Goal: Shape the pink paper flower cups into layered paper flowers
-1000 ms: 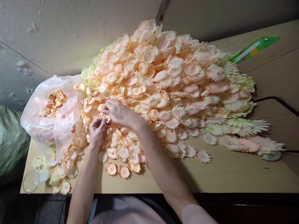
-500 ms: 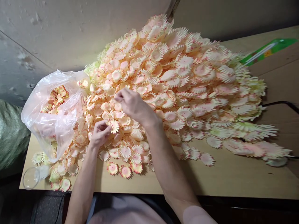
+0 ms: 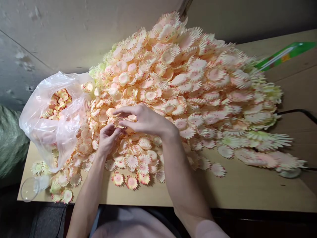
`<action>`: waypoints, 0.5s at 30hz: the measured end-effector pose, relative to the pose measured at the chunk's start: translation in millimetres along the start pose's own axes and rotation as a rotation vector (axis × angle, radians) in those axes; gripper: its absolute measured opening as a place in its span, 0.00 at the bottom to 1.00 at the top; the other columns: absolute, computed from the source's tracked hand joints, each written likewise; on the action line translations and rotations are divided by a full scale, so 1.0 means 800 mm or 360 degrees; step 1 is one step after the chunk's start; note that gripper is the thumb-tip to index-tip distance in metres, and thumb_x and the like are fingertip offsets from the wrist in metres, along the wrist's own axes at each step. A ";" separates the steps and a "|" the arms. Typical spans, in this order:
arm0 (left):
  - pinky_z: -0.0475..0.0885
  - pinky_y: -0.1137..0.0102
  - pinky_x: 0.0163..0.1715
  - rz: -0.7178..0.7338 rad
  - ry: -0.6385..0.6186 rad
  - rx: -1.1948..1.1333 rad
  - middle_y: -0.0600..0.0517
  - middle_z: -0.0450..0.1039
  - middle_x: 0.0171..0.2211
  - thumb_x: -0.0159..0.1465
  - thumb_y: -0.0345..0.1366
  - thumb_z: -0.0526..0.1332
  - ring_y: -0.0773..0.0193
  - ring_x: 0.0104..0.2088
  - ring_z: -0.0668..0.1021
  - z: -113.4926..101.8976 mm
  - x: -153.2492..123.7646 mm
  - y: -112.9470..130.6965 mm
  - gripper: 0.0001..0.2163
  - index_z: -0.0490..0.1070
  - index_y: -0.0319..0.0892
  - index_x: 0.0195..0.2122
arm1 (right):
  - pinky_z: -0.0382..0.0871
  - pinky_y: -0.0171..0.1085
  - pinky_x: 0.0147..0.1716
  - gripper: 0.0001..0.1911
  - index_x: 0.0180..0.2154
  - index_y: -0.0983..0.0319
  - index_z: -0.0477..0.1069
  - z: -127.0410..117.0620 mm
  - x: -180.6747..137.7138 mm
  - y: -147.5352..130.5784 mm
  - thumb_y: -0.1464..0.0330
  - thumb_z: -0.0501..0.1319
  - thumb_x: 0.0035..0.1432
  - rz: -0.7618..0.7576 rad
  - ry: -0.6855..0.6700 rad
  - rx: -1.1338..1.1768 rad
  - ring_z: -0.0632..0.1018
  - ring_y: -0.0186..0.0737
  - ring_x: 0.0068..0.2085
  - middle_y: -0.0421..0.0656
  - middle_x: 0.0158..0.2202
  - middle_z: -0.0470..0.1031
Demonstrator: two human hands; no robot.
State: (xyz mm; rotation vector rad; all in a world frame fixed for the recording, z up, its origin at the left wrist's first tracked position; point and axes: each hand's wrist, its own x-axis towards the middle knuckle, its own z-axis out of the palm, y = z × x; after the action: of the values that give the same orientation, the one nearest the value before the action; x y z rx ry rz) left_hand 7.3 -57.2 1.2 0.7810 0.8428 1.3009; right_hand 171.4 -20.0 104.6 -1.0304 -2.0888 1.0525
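A small flower disc point(image 3: 120, 126) with cream petals sits at the fingertips of the left hand point(image 3: 108, 138), just in front of the lower left slope of the heap; it is partly covered, so its exact hold is hard to read, but the left thumb and forefinger look closed on its edge. The right hand point(image 3: 141, 119) reaches over from the other side, thumb and fingers apart, its thumb tip close to the disc; whether they touch I cannot tell. Pressed too hard between the fingertips, the thin petals could crease or tear, and a loose pinch could let the disc drop among its lookalikes in the pile of flower discs point(image 3: 195, 74). The pile is heaped steeply, so a brush from the right forearm might set some sliding towards the loose red-tipped discs point(image 3: 131, 182) near the front edge of the table point(image 3: 237, 191). At the left, a clear plastic bag point(image 3: 34, 115) gapes with more pieces inside, and a transparent cup point(image 3: 29, 189) stands close enough to the table edge to be knocked off. The green packet point(image 3: 287, 54) behind the pile carries a white stripe and an orange patch, but no brand or lettering is legible.
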 end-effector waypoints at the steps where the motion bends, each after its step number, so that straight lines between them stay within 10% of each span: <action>1: 0.78 0.70 0.33 -0.0013 0.0011 -0.0013 0.52 0.80 0.29 0.47 0.43 0.76 0.66 0.29 0.81 0.001 0.000 0.001 0.15 0.77 0.43 0.32 | 0.74 0.40 0.48 0.14 0.46 0.63 0.78 0.002 0.001 0.002 0.73 0.62 0.57 -0.0016 0.0046 -0.0003 0.81 0.40 0.44 0.45 0.45 0.82; 15: 0.77 0.71 0.34 0.0025 0.0045 -0.0132 0.55 0.76 0.27 0.49 0.41 0.76 0.70 0.28 0.78 0.001 0.002 0.008 0.14 0.76 0.43 0.33 | 0.67 0.34 0.35 0.10 0.42 0.65 0.75 0.004 0.005 0.012 0.71 0.62 0.57 -0.0090 0.0132 -0.0120 0.75 0.35 0.32 0.42 0.31 0.77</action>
State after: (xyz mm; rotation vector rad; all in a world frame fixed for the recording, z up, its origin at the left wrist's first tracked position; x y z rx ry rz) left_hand 4.8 -54.5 6.8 0.7064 0.8010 1.3552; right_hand 170.6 -13.9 95.7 -1.0273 -2.0919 0.8941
